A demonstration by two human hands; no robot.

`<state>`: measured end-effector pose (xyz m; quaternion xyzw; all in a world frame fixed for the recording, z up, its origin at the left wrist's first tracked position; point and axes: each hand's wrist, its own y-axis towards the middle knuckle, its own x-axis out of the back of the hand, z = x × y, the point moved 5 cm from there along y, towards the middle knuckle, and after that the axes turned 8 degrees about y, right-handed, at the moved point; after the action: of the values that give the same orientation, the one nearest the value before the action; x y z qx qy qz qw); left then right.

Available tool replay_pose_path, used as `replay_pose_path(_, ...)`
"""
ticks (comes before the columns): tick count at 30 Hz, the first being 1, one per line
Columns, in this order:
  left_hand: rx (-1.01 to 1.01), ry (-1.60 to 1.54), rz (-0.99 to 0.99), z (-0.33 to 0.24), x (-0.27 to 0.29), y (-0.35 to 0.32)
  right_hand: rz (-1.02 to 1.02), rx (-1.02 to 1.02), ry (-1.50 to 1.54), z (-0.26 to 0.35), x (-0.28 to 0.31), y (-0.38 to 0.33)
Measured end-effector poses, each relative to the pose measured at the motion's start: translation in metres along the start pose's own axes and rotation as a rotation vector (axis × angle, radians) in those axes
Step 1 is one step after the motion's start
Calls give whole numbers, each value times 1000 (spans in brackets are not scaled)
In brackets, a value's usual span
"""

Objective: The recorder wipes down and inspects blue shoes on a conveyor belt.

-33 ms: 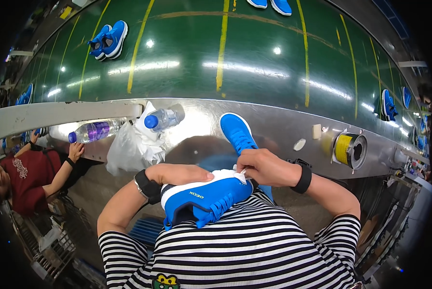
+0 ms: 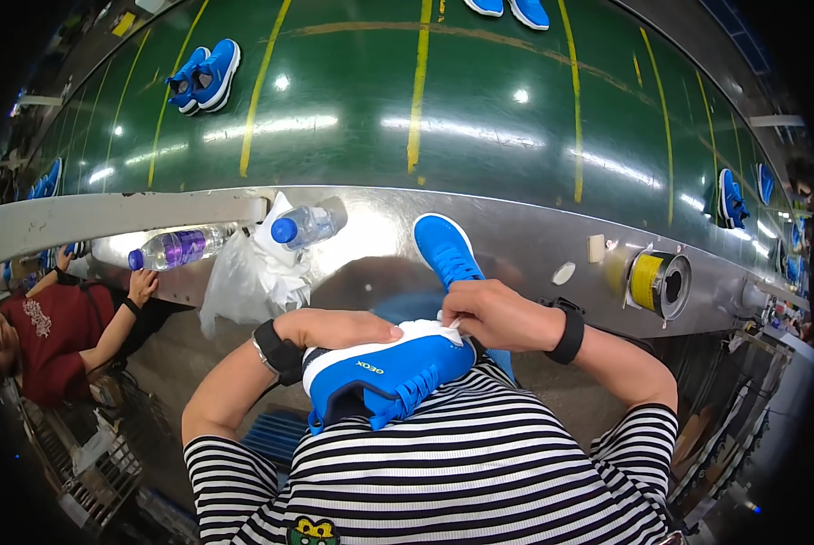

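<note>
A blue sneaker [image 2: 384, 374] with a white sole lies on its side against my striped shirt, its opening and laces turned toward me. My left hand [image 2: 348, 327] is closed on its heel end, with the thumb along the white sole. At the toe end, my right hand [image 2: 498, 313] pinches a crumpled white cloth [image 2: 456, 330] and presses it to the edge of the sole. Just beyond my right hand, a second blue sneaker [image 2: 444, 247] rests on the metal ledge, its toe pointing away.
The metal ledge [image 2: 525, 227] also bears two plastic bottles, a white plastic bag [image 2: 243, 282] and a tin with yellow tape [image 2: 648, 280]. Beyond runs a green conveyor belt [image 2: 352, 82] with pairs of blue sneakers [image 2: 209, 77]. A co-worker in a dark red shirt [image 2: 57, 336] sits at left.
My right hand and the cloth have shifted very slightly along the sole's toe edge. The rest looks the same.
</note>
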<state>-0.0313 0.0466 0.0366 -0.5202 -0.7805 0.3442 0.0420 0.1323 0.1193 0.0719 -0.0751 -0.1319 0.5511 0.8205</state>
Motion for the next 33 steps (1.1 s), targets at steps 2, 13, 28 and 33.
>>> replay_pose_path(2,0,30,2,-2,0,1,42,89,-48,10,-4,12)
replay_pose_path(13,29,-69,3,-6,-1,-7,-26,-242,424,-21,-3,-6)
replay_pose_path(28,34,-39,-6,-3,-1,-3,2,-348,484,-20,-10,0)
replay_pose_path(33,43,-47,-5,-5,-1,-4,-34,-405,590,-35,-12,-11)
